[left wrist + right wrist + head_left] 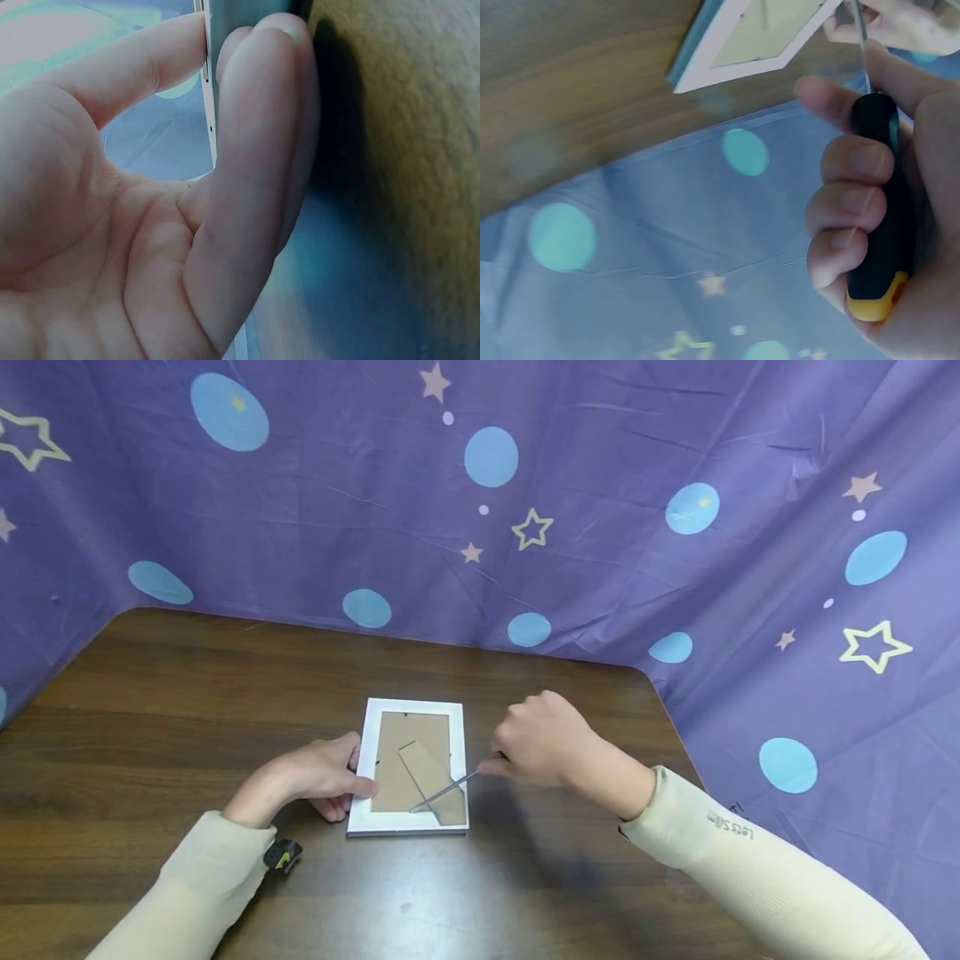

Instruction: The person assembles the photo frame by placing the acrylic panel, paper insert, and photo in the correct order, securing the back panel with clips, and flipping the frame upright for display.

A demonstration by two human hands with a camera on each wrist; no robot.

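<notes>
A white picture frame (367,739) lies back side up on the table, with a brown backing board (392,731) set inside it. A slanted stand leg (429,768) crosses the board toward the lower right corner. My left hand (321,772) grips the frame's left side, thumb on the white border and fingers curled at the edge, as the left wrist view also shows. In my right hand (543,739) is a screwdriver with a black and yellow handle (881,202), fingers wrapped round it. Its thin metal shaft (453,786) slants down left, the tip at the board's lower edge.
The dark wooden table (225,693) has a rounded far edge. Behind and to the right hangs a purple curtain (600,460) with stars and blue spots. A small black device (282,856) sits at the left wrist.
</notes>
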